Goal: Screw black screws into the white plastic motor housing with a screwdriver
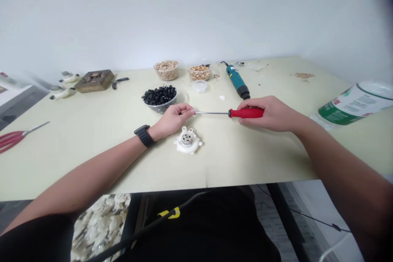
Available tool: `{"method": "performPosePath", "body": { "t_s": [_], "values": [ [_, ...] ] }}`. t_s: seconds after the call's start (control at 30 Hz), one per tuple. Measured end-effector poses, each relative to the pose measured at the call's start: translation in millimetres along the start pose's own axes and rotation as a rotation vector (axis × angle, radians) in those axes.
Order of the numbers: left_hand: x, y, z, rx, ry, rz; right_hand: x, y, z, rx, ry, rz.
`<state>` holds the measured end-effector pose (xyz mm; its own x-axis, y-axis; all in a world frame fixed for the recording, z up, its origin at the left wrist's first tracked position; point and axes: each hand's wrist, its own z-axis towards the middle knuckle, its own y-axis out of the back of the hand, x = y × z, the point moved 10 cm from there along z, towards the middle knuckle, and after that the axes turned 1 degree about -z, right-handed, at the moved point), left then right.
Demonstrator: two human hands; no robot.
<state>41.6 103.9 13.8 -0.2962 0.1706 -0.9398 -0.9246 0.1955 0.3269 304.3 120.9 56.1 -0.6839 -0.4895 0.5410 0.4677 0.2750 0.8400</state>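
My right hand [272,114] is wrapped round the red handle of a screwdriver [245,113], held level above the table with its steel shaft pointing left. My left hand [173,118], with a black watch on the wrist, is closed in a pinch at the tip of the shaft; whether a small part sits between the fingers is hidden. A white round plastic part [187,141] with a metal centre lies on the table just below my left hand, touching neither hand.
Behind my hands stand a clear bowl of black pieces [159,97], two bowls of tan pieces [166,69], a small clear cup [199,86] and a teal power tool [237,81]. Red scissors [15,136] lie far left, a bottle [353,105] lies right. A wooden block [94,80] sits back left.
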Motion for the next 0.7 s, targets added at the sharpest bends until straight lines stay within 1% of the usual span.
{"method": "performPosePath", "body": {
  "t_s": [0.3,0.5,0.7],
  "values": [
    [-4.4,2.2,-1.3,-0.02,-0.039,0.073,-1.1,-1.5,0.3,0.024,0.022,-0.012],
    [-6.3,2.7,-1.5,-0.022,-0.046,0.097,-2.8,-3.2,1.5,0.044,0.016,-0.022],
    [-5.7,1.3,-1.7,-0.012,-0.031,0.096,-0.5,-2.3,0.2,0.032,0.018,-0.015]
  ]
}}
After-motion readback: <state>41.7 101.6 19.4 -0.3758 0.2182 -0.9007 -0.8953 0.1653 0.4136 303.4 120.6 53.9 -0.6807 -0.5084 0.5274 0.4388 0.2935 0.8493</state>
